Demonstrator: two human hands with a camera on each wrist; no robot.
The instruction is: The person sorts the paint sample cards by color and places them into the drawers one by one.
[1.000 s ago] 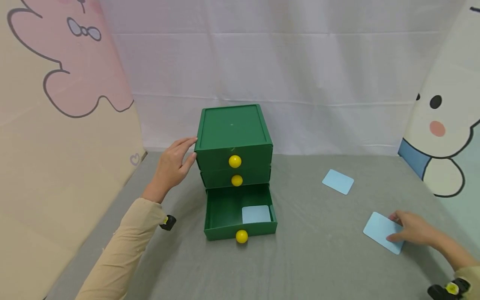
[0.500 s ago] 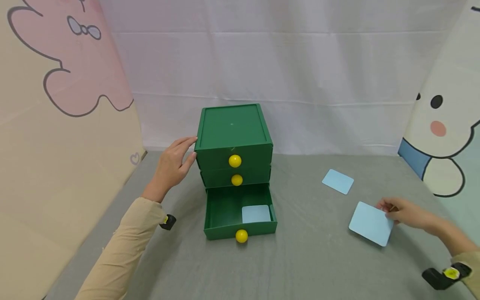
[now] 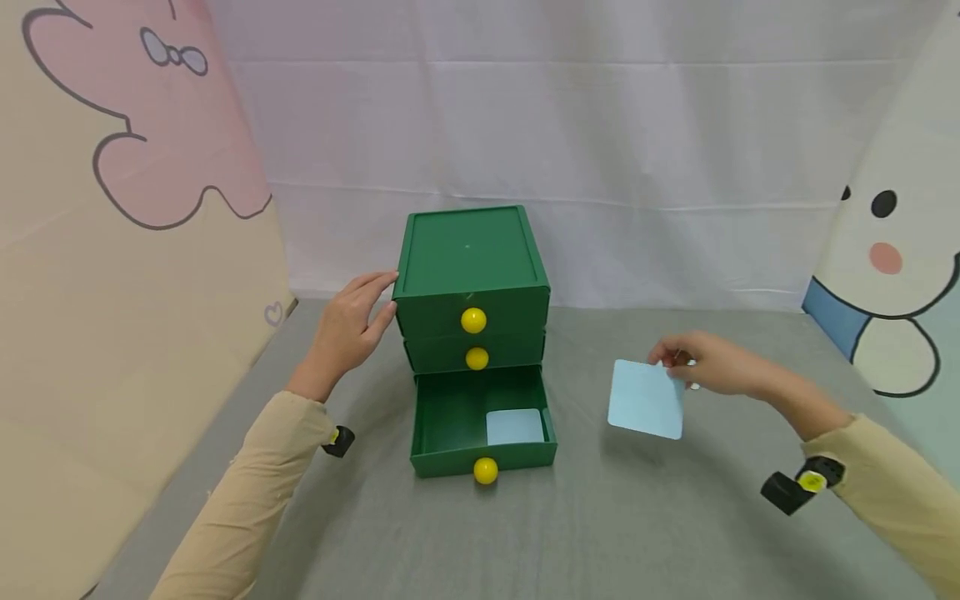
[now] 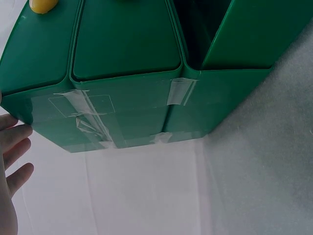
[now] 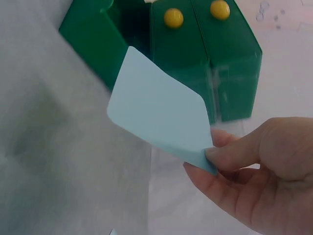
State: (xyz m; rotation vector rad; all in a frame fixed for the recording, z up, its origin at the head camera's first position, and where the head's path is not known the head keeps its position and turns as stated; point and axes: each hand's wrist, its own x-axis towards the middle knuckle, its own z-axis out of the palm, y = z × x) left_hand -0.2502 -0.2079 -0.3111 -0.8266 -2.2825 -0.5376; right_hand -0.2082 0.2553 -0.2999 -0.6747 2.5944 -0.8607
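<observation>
My right hand [image 3: 708, 362] pinches a light blue card [image 3: 645, 402] by its edge, thumb on one face. The card hangs above the table, right of a green drawer cabinet [image 3: 471, 250]. The right wrist view shows the same card [image 5: 159, 107] tilted, with the cabinet behind it. The cabinet's bottom drawer [image 3: 450, 417] is pulled out, and another light blue card [image 3: 514, 427] lies inside at its front right. With fingers extended, my left hand [image 3: 347, 325] touches the cabinet's upper left side. In the left wrist view its fingers [image 4: 17, 139] meet the cabinet's corner.
The two upper drawers are closed, each with a yellow knob [image 3: 473, 320]. A grey cloth [image 3: 585, 525] covers the table. White fabric [image 3: 600, 150] hangs behind, and printed panels [image 3: 135, 350] flank both sides. A third card is mostly hidden behind my right hand.
My right hand has lifted the card off the table and carried it left and farther back, nearer the cabinet. The left hand stays on the cabinet.
</observation>
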